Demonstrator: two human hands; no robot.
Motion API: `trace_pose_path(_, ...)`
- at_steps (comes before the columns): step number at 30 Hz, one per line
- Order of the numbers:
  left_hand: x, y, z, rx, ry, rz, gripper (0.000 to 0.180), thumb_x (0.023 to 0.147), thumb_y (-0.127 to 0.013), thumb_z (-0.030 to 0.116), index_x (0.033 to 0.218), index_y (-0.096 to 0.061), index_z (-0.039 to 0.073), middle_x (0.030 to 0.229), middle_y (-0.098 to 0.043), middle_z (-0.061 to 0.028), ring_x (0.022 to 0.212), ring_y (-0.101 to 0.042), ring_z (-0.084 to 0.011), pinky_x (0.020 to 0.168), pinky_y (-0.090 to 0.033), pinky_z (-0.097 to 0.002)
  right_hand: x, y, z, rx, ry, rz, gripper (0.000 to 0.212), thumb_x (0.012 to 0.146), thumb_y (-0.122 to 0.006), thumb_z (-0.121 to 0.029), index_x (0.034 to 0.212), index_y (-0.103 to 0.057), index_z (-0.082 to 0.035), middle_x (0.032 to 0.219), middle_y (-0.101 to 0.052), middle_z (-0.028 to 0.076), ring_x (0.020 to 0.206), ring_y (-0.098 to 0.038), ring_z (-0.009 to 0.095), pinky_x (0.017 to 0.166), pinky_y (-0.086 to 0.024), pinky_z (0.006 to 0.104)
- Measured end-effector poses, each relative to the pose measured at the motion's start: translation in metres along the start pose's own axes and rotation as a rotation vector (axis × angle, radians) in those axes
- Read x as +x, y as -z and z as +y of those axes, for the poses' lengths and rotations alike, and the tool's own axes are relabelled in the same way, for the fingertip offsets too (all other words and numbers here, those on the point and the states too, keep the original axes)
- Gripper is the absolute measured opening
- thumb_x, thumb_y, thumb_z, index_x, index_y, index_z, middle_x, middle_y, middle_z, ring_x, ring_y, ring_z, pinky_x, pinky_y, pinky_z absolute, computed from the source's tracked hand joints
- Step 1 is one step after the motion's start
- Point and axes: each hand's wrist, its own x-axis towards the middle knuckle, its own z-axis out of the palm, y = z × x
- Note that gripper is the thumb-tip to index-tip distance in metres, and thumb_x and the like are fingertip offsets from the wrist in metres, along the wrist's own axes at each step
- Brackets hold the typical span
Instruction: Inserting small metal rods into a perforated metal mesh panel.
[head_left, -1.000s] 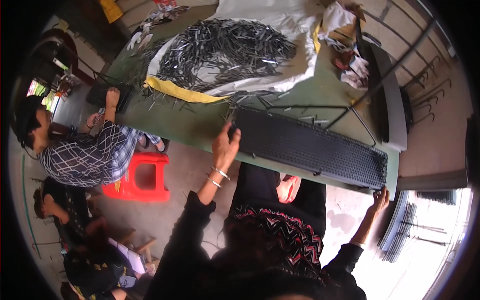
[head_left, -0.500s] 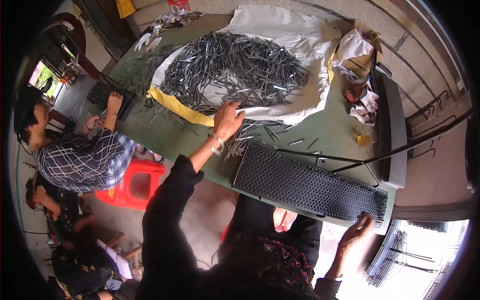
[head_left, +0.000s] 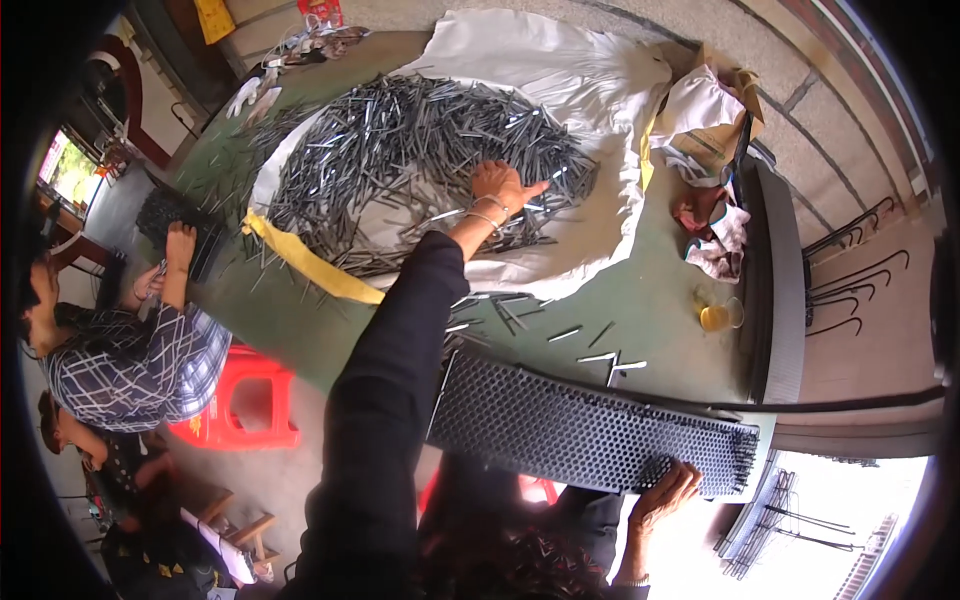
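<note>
Hands point(head_left: 505, 185) on pins point(head_left: 420, 150), perforated tray point(head_left: 585, 435) lengthwise left-right

Red stool point(head_left: 245, 405), yellow cup point(head_left: 718, 314)

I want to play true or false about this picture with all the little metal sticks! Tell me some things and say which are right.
1. The left hand rests on the pile of grey metal pins. True.
2. The right hand is on the pile too. False: it holds the edge of the black perforated tray.
3. The pins lie on a white cloth. True.
4. The stool beside the green table is blue. False: it is red.
5. A small glass of yellow liquid stands on the table. True.
</note>
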Motion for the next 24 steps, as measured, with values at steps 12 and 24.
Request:
trace_pose_path(12,0.057,-0.03,0.054,0.135,0.236,-0.076,0.112,0.057,-0.081,0.055,0.132,-0.031,-0.01,0.125,-0.04,-0.0299,0.117,-0.04,-0.0465,0.096,-0.035,-0.0577,0.002,0.004,-0.004,0.03,-0.022,-0.011,0.013,0.09,-0.044,-0.01,0.095,-0.055,-0.004,0.095,-0.05,0.014,0.09,-0.049,0.032,0.077,-0.039,0.0448)
trace_pose_path(24,0.085,-0.039,0.06,0.359,0.214,-0.052,0.078,0.076,-0.063,0.037,0.133,-0.032,-0.006,0.113,-0.046,-0.0368,0.097,-0.048,-0.0502,0.064,-0.046,-0.0606,-0.001,0.002,-0.004,0.113,-0.102,-0.04,0.019,0.091,-0.04,-0.011,0.095,-0.054,0.0,0.096,-0.048,0.016,0.093,-0.046,0.032,0.085,-0.036,0.0444)
